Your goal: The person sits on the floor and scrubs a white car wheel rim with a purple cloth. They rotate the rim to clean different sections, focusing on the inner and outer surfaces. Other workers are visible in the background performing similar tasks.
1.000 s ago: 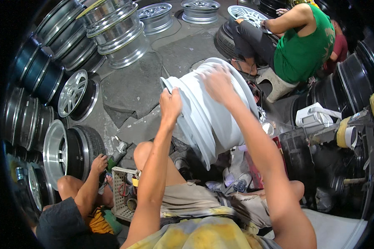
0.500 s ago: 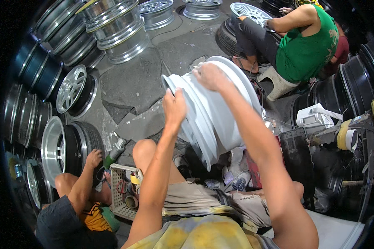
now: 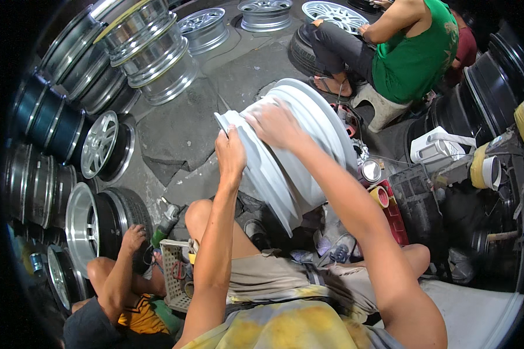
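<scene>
I am holding a big white wheel rim (image 3: 291, 157) up on its edge, tilted, just above my knees. My left hand (image 3: 232, 156) has its grip closed on the near edge of the rim, fingers curled over the lip. My right hand (image 3: 273, 122) lies flat and open on top of the rim, pressing on its outer side.

By my left leg sits a small plastic basket (image 3: 172, 273) on the floor. A person in a yellow shirt (image 3: 137, 311) sits beside it, with one hand on a black tyre (image 3: 119, 218). Shiny silver rims (image 3: 145, 49) are stacked far to my left. Another person in a green shirt (image 3: 416, 49) sits across from me on a small stool (image 3: 381, 107).
</scene>
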Motion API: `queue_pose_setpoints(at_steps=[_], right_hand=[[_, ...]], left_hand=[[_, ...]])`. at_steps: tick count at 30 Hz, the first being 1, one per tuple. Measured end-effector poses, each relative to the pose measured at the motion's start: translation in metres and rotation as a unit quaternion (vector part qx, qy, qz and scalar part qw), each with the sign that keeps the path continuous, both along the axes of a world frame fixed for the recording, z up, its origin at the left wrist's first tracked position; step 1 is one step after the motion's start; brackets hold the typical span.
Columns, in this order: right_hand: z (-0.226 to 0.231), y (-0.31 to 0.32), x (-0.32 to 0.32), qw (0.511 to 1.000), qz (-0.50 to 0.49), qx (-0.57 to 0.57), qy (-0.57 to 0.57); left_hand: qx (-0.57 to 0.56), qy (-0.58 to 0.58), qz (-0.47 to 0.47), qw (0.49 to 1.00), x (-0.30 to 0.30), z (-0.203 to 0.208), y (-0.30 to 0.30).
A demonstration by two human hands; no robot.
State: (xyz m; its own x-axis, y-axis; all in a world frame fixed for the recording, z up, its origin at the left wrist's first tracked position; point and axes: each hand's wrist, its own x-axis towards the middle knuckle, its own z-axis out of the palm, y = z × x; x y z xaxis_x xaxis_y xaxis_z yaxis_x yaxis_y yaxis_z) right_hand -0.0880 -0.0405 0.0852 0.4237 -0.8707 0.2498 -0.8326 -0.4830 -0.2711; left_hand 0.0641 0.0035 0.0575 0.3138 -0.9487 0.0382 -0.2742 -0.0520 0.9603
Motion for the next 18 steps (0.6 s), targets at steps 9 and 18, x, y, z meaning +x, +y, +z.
queue_pose_setpoints(at_steps=[9, 18], right_hand=[[-0.087, 0.185, -0.023, 0.965, -0.060, -0.097, -0.234], [-0.008, 0.024, 0.016, 0.980, 0.033, 0.041, -0.191]], left_hand=[[0.045, 0.067, 0.009, 0.997, 0.031, -0.001, -0.056], [0.013, 0.153, -0.015, 0.988, 0.016, -0.008, -0.027]])
